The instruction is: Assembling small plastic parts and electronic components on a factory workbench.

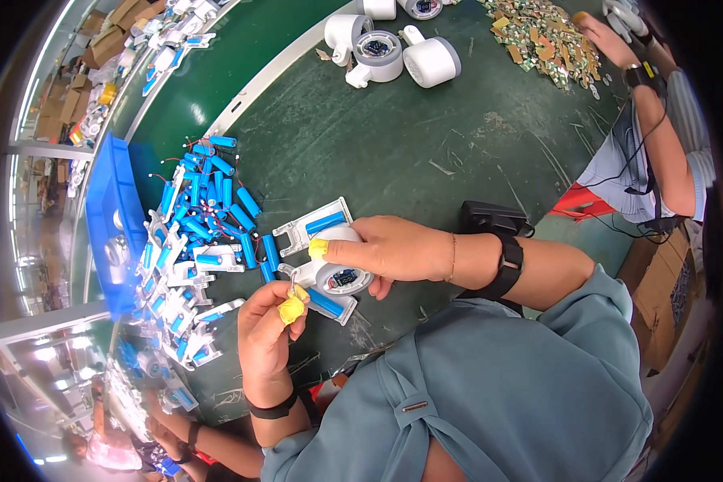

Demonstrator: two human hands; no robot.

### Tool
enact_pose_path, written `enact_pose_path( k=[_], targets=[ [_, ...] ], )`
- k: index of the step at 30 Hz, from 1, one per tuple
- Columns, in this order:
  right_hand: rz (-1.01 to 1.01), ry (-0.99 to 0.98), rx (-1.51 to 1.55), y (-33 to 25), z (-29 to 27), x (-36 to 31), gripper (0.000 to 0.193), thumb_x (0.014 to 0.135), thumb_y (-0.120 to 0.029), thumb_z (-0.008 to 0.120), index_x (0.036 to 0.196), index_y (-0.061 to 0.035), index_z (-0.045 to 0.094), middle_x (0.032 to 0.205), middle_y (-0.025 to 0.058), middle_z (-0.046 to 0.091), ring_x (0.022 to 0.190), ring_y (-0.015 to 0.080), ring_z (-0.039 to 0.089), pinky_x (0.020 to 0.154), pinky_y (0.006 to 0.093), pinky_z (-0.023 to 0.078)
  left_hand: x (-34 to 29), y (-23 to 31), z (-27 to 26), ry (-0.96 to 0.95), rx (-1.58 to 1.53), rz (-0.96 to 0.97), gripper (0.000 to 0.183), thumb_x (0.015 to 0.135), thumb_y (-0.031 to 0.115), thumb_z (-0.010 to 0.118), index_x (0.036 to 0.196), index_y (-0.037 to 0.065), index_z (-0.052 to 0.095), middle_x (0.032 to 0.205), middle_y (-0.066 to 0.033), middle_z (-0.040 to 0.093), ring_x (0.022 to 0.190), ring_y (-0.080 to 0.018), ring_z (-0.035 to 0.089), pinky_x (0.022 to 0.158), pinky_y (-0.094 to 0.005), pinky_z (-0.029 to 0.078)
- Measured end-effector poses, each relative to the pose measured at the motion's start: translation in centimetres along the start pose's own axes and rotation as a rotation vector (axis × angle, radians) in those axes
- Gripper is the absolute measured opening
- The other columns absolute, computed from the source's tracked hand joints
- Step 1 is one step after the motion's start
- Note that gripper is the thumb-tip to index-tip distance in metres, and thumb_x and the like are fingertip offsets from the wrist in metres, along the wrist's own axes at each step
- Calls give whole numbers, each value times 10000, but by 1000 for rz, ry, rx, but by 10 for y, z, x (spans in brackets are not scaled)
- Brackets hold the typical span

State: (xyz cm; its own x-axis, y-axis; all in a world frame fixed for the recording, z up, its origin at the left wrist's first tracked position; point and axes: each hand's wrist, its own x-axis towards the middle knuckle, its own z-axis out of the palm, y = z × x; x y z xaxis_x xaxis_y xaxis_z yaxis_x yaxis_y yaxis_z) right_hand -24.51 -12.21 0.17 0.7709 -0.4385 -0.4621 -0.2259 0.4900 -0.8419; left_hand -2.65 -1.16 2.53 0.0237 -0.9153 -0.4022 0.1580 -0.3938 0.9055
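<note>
My right hand (406, 249) grips a white round housing (322, 279) with a short handle, its thumb capped in yellow. The housing's open face shows a small circuit board. Close to the handle end, my left hand (268, 328) has its yellow-capped fingers pinched together. A thin strand seems to run up from that pinch, but what it holds is too small to make out. Beside the housing lies a white plastic bracket with a blue cylindrical battery (326, 222). Another blue battery (324, 302) on a white bracket lies partly under the housing.
Blue batteries with wires (209, 189) and white brackets (186, 309) are heaped at left, against a blue bin (111, 217). White round housings (432, 62) stand at the far side. A pile of small circuit boards (542, 44) lies far right, near another person's hand (606, 40).
</note>
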Motion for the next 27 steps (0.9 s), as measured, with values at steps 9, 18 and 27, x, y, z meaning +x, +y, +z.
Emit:
enact_pose_path(
  k=[9,18,27],
  targets=[
    [49,-91,72,-12,6,-3,547,978,-499,490,1190,-3,582,917,84,643,653,123,627,609,264,558,-12,8,-9,-77,-53,60,453,847,364,723,997,-49,614,797,-89,617,516,-104,467,446,-222,340],
    [19,-119,171,13,2,8,367,993,-305,506,1182,5,551,961,72,626,720,112,627,642,259,557,-1,122,-129,457,300,394,469,981,448,524,874,14,665,650,-9,565,502,-63,425,465,-220,287],
    [-51,-173,76,21,1,18,325,966,-152,527,1234,31,521,957,76,632,760,120,637,593,256,558,61,178,-317,1006,848,183,391,898,325,642,1036,-39,677,842,-100,694,746,-143,659,651,-253,529]
  ],
)
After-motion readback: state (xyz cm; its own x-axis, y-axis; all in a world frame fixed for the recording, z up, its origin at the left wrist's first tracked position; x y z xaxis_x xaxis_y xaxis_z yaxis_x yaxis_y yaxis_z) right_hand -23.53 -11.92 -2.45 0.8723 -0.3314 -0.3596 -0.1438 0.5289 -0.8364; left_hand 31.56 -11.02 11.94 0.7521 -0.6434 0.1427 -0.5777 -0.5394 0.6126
